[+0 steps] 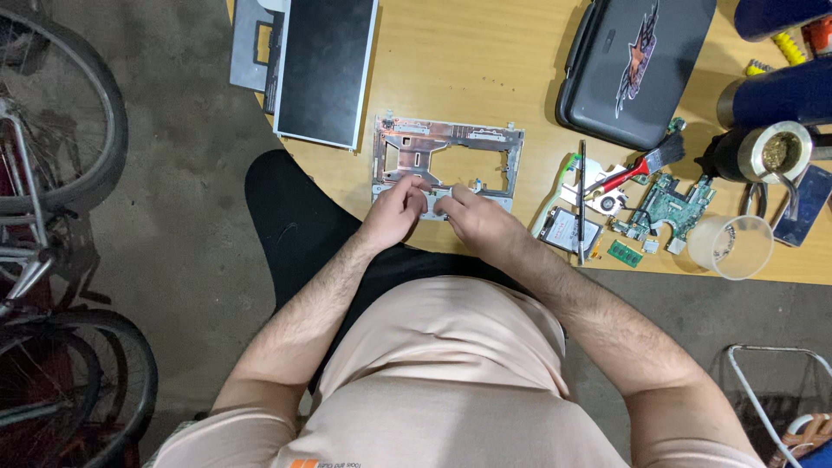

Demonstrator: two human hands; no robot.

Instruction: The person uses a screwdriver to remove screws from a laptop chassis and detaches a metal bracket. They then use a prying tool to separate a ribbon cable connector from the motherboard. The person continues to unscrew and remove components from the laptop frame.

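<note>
A stripped laptop palmrest frame (451, 143), bare metal with cut-outs, lies on the wooden table (485, 61) right in front of me. Both hands rest on its near edge. My left hand (394, 211) has its fingers curled onto the frame's lower left part. My right hand (472, 221) presses fingertips onto the pale touchpad area (438, 206) at the frame's near middle. The fingers hide whatever small part lies under them.
A detached screen panel (325, 65) lies at the back left, a closed dark laptop (633, 65) at the back right. A hard drive (568, 230), green circuit board (667, 204), red-handled brush (641, 165), plastic cup (732, 247) and tape roll (771, 152) crowd the right. Bicycle wheels (61, 130) stand left.
</note>
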